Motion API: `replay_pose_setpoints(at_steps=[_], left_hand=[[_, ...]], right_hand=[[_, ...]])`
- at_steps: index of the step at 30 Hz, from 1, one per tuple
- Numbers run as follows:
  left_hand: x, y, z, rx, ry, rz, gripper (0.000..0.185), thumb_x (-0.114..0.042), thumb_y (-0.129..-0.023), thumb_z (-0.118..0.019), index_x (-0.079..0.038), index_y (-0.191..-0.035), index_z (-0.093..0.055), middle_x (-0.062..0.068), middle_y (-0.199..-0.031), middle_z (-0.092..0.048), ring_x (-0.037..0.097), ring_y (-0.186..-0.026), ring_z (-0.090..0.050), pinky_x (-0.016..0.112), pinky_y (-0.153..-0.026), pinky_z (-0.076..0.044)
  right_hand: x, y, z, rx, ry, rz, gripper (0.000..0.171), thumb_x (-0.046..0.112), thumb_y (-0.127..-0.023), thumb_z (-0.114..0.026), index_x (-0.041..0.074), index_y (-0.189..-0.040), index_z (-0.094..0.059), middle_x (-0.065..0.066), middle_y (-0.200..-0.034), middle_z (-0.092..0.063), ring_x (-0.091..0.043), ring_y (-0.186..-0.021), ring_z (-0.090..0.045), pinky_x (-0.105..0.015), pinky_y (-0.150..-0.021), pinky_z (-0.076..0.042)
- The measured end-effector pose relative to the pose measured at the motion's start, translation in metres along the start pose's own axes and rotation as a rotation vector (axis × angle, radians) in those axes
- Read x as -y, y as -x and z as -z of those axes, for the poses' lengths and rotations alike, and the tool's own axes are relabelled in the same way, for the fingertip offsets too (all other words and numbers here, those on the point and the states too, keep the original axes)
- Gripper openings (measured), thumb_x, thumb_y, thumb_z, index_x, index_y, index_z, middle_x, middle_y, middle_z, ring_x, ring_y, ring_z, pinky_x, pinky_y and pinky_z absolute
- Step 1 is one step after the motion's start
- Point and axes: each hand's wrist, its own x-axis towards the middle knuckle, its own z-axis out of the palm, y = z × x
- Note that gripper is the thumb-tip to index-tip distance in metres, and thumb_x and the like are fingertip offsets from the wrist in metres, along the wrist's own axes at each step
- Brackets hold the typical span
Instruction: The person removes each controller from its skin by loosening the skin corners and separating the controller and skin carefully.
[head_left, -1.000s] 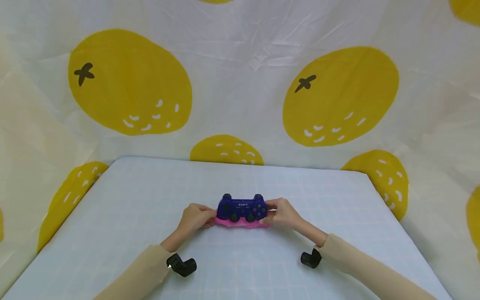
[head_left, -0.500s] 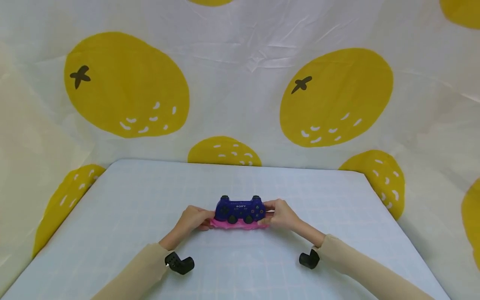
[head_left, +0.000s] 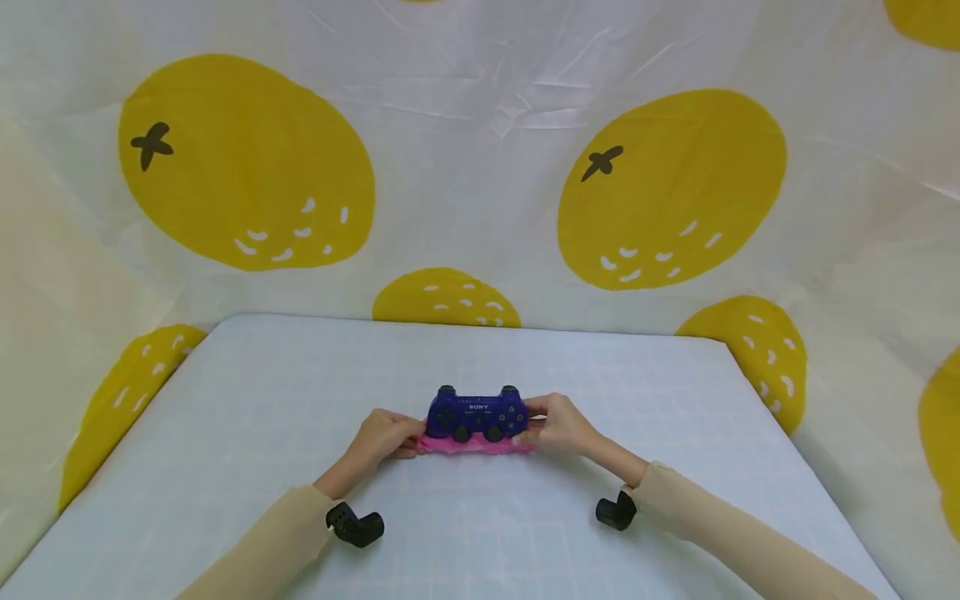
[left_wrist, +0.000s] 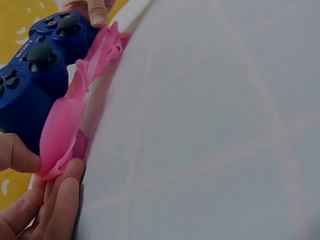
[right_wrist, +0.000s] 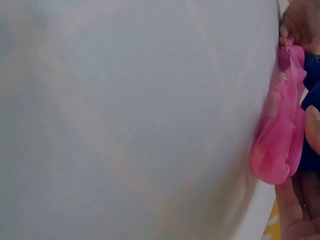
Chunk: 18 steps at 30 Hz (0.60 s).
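Between both hands, near the middle of the table, a dark blue SONY game controller (head_left: 477,415) is held with its sticks and buttons facing the head camera. A thin, soft pink cover (head_left: 471,444) lies bunched along its lower edge. My left hand (head_left: 384,435) pinches the cover's left end; in the left wrist view the thumb presses from above with the fingers below. At the other end my right hand (head_left: 564,427) grips the controller, its thumb on the near side. In the right wrist view the pink end sags rounded by the right fingers (right_wrist: 289,202).
A pale blue checked cloth covers the table (head_left: 300,367). Behind it hangs a white curtain (head_left: 465,167) printed with large yellow fruit. Each beige sleeve has a black wrist camera (head_left: 356,525) at its cuff.
The cover's left end sticks out slightly farther past the controller than one second ago. Both hands keep their hold, and the head view has shifted a little.
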Motion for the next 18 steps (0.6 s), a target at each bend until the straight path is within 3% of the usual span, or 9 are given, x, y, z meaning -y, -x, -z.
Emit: replay_pose_setpoints(at_steps=[7, 15, 18], left_hand=[[-0.0076, -0.0001, 0.0074, 0.039, -0.021, 0.03, 0.026, -0.014, -0.08, -0.065, 0.002, -0.1, -0.072, 0.006, -0.069, -0.071, 0.008, -0.059, -0.064, 0.022, -0.057, -0.055], [-0.0073, 0.0085, 0.0002, -0.008, 0.043, 0.041, 0.029, -0.016, -0.085, -0.064, 0.006, -0.104, -0.07, 0.002, -0.075, -0.067, 0.005, -0.06, -0.06, 0.021, -0.058, -0.055], [-0.0056, 0.0087, -0.0012, -0.019, 0.063, 0.064, 0.03, -0.018, -0.087, -0.065, 0.007, -0.103, -0.069, 0.001, -0.07, -0.065, 0.005, -0.057, -0.059, 0.02, -0.056, -0.054]], right_hand=[[0.0003, -0.0038, 0.0002, 0.0, -0.01, 0.004, 0.044, 0.014, -0.072, -0.083, -0.001, -0.111, -0.069, -0.014, -0.104, -0.073, -0.028, -0.099, -0.07, -0.034, -0.087, -0.055], [0.0015, -0.0009, 0.0001, -0.018, -0.033, -0.039, 0.045, 0.01, -0.07, -0.084, -0.002, -0.11, -0.07, -0.015, -0.102, -0.073, -0.028, -0.099, -0.07, -0.033, -0.086, -0.055], [0.0015, 0.0011, -0.0022, -0.021, -0.032, -0.033, 0.046, 0.011, -0.07, -0.085, -0.002, -0.111, -0.069, -0.015, -0.103, -0.073, -0.029, -0.099, -0.07, -0.034, -0.085, -0.056]])
